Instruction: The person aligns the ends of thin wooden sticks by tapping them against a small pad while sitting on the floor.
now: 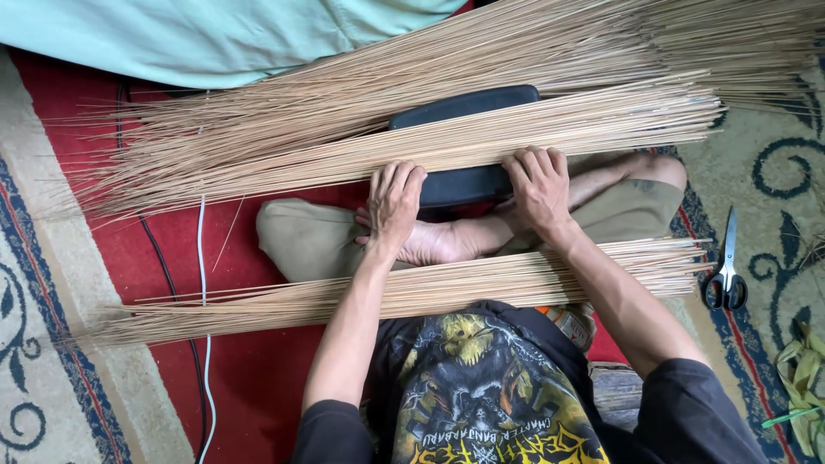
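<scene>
A wide spread of thin tan sticks [344, 129] lies across a black pad [464, 185] in front of me. My left hand [394, 202] rests palm down on the near edge of this spread, fingers curled over the sticks. My right hand [537, 185] presses the same edge a little to the right. A second, narrower bundle of sticks [258, 305] lies across my lap, under both forearms. I sit cross-legged, with a bare foot [438, 241] between my hands.
Black-handled scissors [727, 275] lie on the patterned carpet at the right. Green leaf strips [799, 369] sit at the far right. A white cable [204, 258] and a black one run over the red mat [172, 258]. Pale green cloth [215, 34] lies at the top.
</scene>
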